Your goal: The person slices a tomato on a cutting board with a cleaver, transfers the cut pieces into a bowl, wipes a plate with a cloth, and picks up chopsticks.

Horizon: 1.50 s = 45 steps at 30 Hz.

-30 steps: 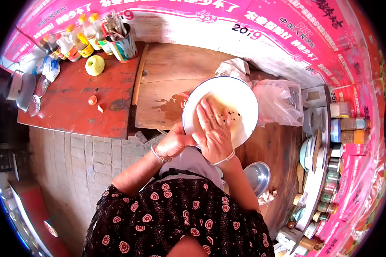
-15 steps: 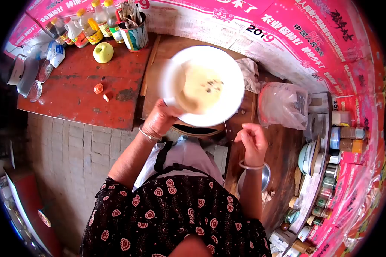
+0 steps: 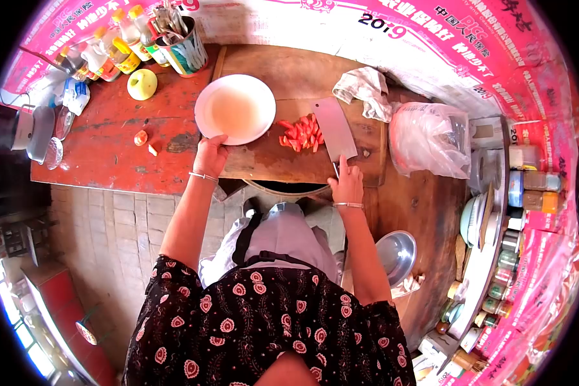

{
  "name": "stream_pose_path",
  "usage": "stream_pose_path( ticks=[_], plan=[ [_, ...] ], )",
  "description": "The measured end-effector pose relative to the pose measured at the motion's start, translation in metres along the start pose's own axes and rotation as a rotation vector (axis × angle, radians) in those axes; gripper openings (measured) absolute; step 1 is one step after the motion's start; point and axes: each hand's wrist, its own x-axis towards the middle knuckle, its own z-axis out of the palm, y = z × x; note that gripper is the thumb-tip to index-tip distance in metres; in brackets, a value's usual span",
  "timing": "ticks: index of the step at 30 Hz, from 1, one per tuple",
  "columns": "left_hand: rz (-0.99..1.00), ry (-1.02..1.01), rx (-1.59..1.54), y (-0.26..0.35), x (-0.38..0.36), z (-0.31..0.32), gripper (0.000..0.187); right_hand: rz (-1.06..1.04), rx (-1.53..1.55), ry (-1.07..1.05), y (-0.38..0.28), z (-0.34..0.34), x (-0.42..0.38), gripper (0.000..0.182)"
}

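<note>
My left hand (image 3: 212,154) is closed on the near rim of a white enamel-like bowl (image 3: 204,110), with the thumb over its edge. The bowl rests on the left part of a wooden cutting board (image 3: 264,164); its inside looks pale and yellowish. A pile of chopped red pieces (image 3: 300,133), whose kind I cannot make out, lies right of the bowl. Alongside the pile is a cleaver (image 3: 334,127), its broad blade pointing away from me. My right hand (image 3: 348,183) is closed around the cleaver's handle at the board's near edge.
On the red table (image 3: 96,145) are a yellow-green apple (image 3: 141,84), small red scraps (image 3: 141,137), sauce bottles and a can of utensils (image 3: 183,51). A crumpled cloth (image 3: 365,90), a plastic bag (image 3: 429,138) and a metal bowl (image 3: 395,256) are on the right, beside a crowded shelf.
The white bowl has come down from in front of me onto the board's left side, uncovering the red pieces and cleaver. My right hand, earlier raised, now grips the cleaver's handle.
</note>
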Motion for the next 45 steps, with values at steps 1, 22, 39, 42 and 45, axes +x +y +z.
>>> stream_pose_path(
  ticks=[1,22,39,42,45],
  plan=[
    [-0.007,0.034,-0.013,-0.002,0.003,-0.002,0.043,-0.024,0.032,-0.014,0.008,0.007,0.005,0.073],
    [0.833,0.017,1.475,-0.132,0.003,0.106,0.072,0.651,1.605,-0.438,0.028,-0.006,-0.012,0.015],
    [0.792,0.131,1.182,-0.105,0.0,0.144,0.053,0.383,1.379,-0.59,-0.038,-0.016,-0.005,0.016],
    [0.77,0.163,1.079,-0.074,-0.001,0.132,0.052,0.304,1.344,-0.624,-0.067,-0.02,0.008,0.014],
    [0.909,0.286,1.279,-0.053,0.012,0.112,0.056,0.303,1.212,-0.693,-0.103,-0.027,0.027,0.019]
  ],
)
